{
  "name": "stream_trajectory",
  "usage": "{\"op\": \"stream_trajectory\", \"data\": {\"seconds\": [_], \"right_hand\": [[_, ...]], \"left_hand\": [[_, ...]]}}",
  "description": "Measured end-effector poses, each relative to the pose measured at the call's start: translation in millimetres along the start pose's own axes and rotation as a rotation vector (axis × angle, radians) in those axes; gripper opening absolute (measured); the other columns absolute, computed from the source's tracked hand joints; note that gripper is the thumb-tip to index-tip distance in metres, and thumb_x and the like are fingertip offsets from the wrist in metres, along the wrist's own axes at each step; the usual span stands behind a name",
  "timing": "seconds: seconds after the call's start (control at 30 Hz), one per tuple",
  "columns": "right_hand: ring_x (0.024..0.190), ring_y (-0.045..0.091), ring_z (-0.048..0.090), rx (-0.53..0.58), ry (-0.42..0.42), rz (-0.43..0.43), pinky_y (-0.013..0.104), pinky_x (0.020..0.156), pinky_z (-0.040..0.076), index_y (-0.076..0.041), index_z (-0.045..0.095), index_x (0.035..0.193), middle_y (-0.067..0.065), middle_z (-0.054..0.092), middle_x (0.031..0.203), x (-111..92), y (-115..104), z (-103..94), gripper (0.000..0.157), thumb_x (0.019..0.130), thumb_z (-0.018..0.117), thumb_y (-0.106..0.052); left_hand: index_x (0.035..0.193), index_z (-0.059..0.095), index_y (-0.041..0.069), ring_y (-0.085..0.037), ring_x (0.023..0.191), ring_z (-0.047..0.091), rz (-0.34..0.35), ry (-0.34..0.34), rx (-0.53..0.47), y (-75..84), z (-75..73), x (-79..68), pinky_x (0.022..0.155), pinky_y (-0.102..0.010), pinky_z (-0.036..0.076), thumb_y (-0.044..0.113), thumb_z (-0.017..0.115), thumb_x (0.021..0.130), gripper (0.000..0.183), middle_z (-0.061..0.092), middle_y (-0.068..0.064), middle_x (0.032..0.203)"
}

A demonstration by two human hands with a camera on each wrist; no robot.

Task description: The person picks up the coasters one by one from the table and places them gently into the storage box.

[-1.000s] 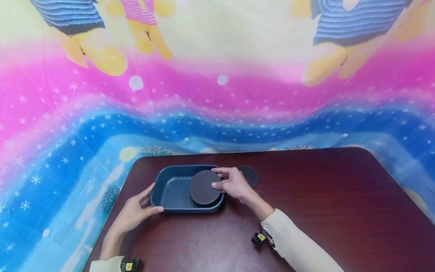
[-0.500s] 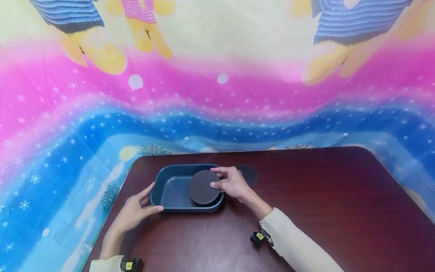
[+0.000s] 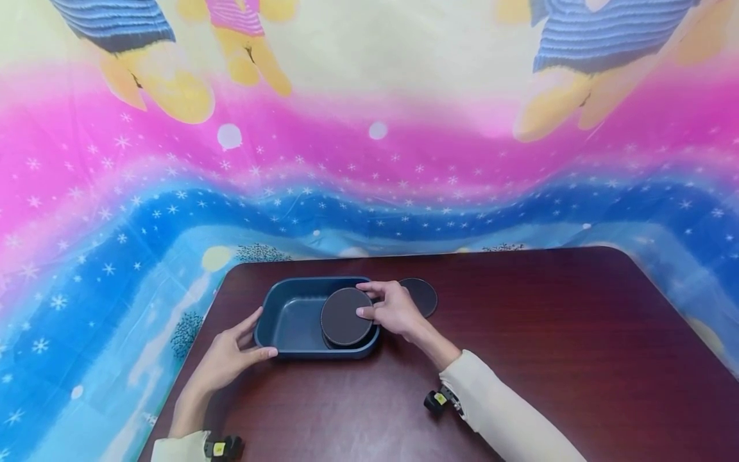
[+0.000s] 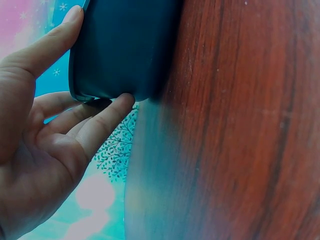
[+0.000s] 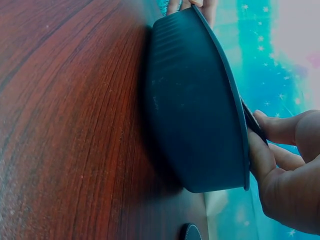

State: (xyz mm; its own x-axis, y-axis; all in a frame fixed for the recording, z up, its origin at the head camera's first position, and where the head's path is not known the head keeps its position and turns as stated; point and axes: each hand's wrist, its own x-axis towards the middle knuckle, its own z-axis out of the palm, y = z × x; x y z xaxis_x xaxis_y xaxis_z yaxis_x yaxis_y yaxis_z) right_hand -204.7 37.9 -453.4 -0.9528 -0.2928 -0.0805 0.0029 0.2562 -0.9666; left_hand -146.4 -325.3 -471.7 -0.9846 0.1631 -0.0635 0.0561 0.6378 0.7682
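Observation:
A dark blue-grey rectangular tray (image 3: 317, 355) with rounded corners stands on the table. My left hand (image 3: 228, 359) grips its left end, thumb at the near corner and fingers along the far side; the left wrist view shows the thumb (image 4: 72, 20) at the rim. With thumb and fingers, my right hand (image 3: 398, 311) pinches a round dark brown coaster (image 3: 343, 316) with a stitched edge. The coaster lies tilted within the tray's right end, and a dark curved edge shows beneath it. In the right wrist view, the coaster (image 5: 254, 124) pokes up past the rim.
Another round dark coaster (image 3: 424, 297) lies on the table right of the tray, partly behind my right hand. The reddish-brown wooden table (image 3: 548, 340) has rounded back corners. Behind it hangs a colourful printed cloth (image 3: 346, 212). Black wrist cameras sit at both cream sleeves.

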Motion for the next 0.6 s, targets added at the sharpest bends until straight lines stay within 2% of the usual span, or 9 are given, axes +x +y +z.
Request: {"op": "stream_trajectory", "data": {"seconds": [0.17,0.3,0.33,0.43,0.5,0.53,0.57,0.6], "right_hand": [[0.07,0.013,0.076,-0.054,-0.004,-0.012,0.028,0.073,0.063,-0.012,0.071,0.142,0.016,0.076,0.122,1,0,0.2,0.048,0.095,0.081,-0.008],[0.089,0.017,0.081,-0.208,-0.014,-0.046,0.03,0.079,0.064,-0.012,0.07,0.143,0.018,0.075,0.129,1,-4,0.9,0.048,0.097,0.082,-0.014],[0.089,0.02,0.081,-0.27,-0.021,-0.061,0.032,0.08,0.064,-0.011,0.069,0.145,0.019,0.077,0.123,1,-5,1.1,0.049,0.097,0.081,-0.017],[0.109,0.026,0.079,-0.428,-0.016,-0.138,0.04,0.093,0.063,-0.01,0.067,0.147,0.017,0.076,0.13,-3,-12,2.1,0.051,0.099,0.08,-0.022],[0.117,0.028,0.077,-0.476,-0.011,-0.179,0.045,0.098,0.062,-0.009,0.066,0.148,0.015,0.076,0.134,-7,-17,1.9,0.052,0.1,0.079,-0.023],[0.12,0.029,0.076,-0.479,-0.003,-0.194,0.046,0.101,0.062,-0.009,0.065,0.148,0.013,0.075,0.136,-10,-19,1.4,0.052,0.1,0.079,-0.023],[0.128,0.028,0.073,-0.466,0.008,-0.207,0.047,0.104,0.061,-0.009,0.066,0.148,0.011,0.07,0.146,-11,-20,0.4,0.051,0.1,0.079,-0.022],[0.127,0.027,0.074,-0.448,0.011,-0.212,0.046,0.103,0.061,-0.009,0.066,0.148,0.011,0.07,0.146,-13,-21,-1.3,0.051,0.1,0.078,-0.021]], "left_hand": [[0.171,0.03,0.012,-0.043,0.141,0.06,0.002,0.0,0.002,-0.3,-0.5,-0.1,0.096,-0.04,0.065,0.033,0.086,0.093,0.098,0.047,-0.025,0.165],[0.171,0.031,0.012,-0.043,0.142,0.059,0.001,0.0,0.011,-0.4,-0.8,-0.1,0.095,-0.04,0.065,0.033,0.086,0.094,0.097,0.046,-0.025,0.166],[0.171,0.031,0.012,-0.043,0.142,0.058,0.0,-0.001,0.013,-0.4,-0.8,0.0,0.095,-0.041,0.065,0.033,0.086,0.094,0.097,0.045,-0.025,0.166],[0.171,0.031,0.012,-0.044,0.143,0.058,-0.006,-0.008,0.016,-0.2,-0.5,0.1,0.096,-0.041,0.065,0.034,0.086,0.094,0.097,0.047,-0.026,0.164],[0.171,0.031,0.012,-0.044,0.143,0.057,-0.008,-0.012,0.02,0.3,-0.2,-0.1,0.095,-0.042,0.065,0.036,0.085,0.094,0.097,0.049,-0.026,0.163],[0.17,0.031,0.012,-0.044,0.143,0.058,-0.008,-0.011,0.02,0.4,0.0,-0.1,0.095,-0.042,0.065,0.036,0.085,0.094,0.097,0.05,-0.027,0.162],[0.17,0.031,0.012,-0.044,0.142,0.058,-0.009,-0.011,0.021,0.6,0.1,-0.1,0.095,-0.042,0.065,0.037,0.086,0.094,0.097,0.052,-0.027,0.16],[0.17,0.031,0.012,-0.044,0.142,0.058,-0.008,-0.01,0.022,0.7,0.3,-0.1,0.095,-0.042,0.065,0.037,0.086,0.094,0.097,0.053,-0.027,0.16]]}}
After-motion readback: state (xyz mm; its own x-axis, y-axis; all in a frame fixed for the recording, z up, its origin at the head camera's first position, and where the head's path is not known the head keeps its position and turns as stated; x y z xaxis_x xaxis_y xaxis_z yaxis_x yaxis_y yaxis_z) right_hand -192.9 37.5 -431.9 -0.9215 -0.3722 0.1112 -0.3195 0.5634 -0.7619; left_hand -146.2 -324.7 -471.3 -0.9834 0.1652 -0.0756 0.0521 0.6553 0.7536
